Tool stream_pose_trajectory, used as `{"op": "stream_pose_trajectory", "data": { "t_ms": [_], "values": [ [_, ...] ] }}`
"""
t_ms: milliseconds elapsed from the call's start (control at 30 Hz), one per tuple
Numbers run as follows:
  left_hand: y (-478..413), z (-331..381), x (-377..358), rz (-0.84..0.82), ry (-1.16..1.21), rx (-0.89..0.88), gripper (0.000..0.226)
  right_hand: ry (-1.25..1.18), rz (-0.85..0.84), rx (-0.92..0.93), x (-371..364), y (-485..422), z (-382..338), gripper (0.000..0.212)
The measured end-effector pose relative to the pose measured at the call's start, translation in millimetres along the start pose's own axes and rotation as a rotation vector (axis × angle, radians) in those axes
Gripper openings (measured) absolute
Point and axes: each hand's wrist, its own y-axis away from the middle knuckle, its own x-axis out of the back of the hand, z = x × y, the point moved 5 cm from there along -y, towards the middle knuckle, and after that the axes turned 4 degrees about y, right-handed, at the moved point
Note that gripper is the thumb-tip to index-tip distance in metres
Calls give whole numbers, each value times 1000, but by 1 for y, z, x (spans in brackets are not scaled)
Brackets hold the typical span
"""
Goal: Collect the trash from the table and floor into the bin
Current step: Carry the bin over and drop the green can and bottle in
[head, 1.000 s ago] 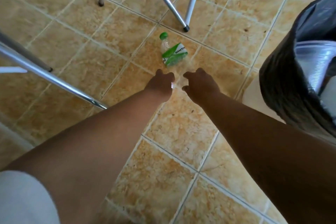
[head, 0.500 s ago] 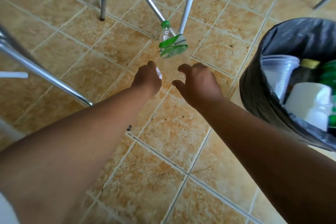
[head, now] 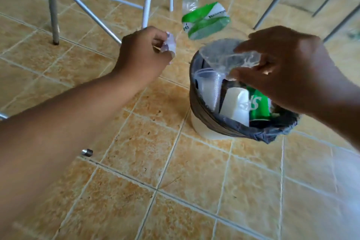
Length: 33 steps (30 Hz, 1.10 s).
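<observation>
The right hand (head: 288,68) hangs above the small round white bin lined with a dark grey plastic bag (head: 229,128), its fingers (head: 251,44) pinched shut on the lower end of a crumpled clear plastic bottle (head: 204,23). The bottle is blurred; its green cap and green-and-white label point away from the person, over the tan tiled floor (head: 175,181) beyond the bin, while the clear end sits over the bin's far rim. The left hand (head: 142,52) is held out to the left of the bin, over the floor, fingers curled closed around a small crumpled scrap of white paper (head: 169,45) that sticks out past the knuckles. Inside the bin lie a ribbed clear plastic cup (head: 210,87), a white paper cup (head: 237,105) and a green container with white lettering (head: 259,103). Grey and white metal furniture legs (head: 52,6) stand on the tiles behind the left hand, and more thin legs rise at the upper right.
</observation>
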Motion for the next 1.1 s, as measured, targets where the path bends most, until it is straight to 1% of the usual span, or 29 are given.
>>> {"op": "stream_pose_trajectory", "data": {
  "t_ms": [67,133,233,300,400,500,567,633,700,767,833,900,967,1033,1100],
  "values": [
    [5,25,-14,-55,48,-37,30,8,51,-75,11,25,28,41],
    [12,44,-31,-124,58,-71,31,0,64,-139,10,50,50,42],
    [23,62,-58,-229,27,-130,32,-65,36,-179,-6,78,68,44],
    [29,64,-75,-289,-15,-139,37,-80,7,-183,-19,89,72,44],
    [36,57,-91,-374,-79,-109,48,11,-58,-164,-32,96,69,53],
    [37,50,-93,-365,-96,-119,52,141,-100,-123,-36,96,66,67],
    [36,47,-88,-331,-83,-127,48,180,-72,-118,-34,93,70,73],
    [32,43,-81,-277,-83,-147,44,175,-18,-140,-30,89,79,74],
    [28,36,-76,-219,-119,-153,43,76,47,-203,-26,86,97,70],
    [23,26,-74,-180,-140,-101,45,-27,125,-302,-26,82,119,65],
    [18,14,-75,-159,-121,2,48,-36,147,-421,-36,82,146,56],
    [14,2,-78,-158,-52,118,48,-36,54,-556,-51,85,167,47],
    [14,-6,-83,-176,72,215,41,-91,-5,-628,-62,88,176,41],
    [12,-10,-85,-181,171,282,37,-164,-3,-675,-66,88,177,33],
    [7,-16,-89,-172,219,334,42,-226,21,-736,-71,86,182,24]
  ]
}}
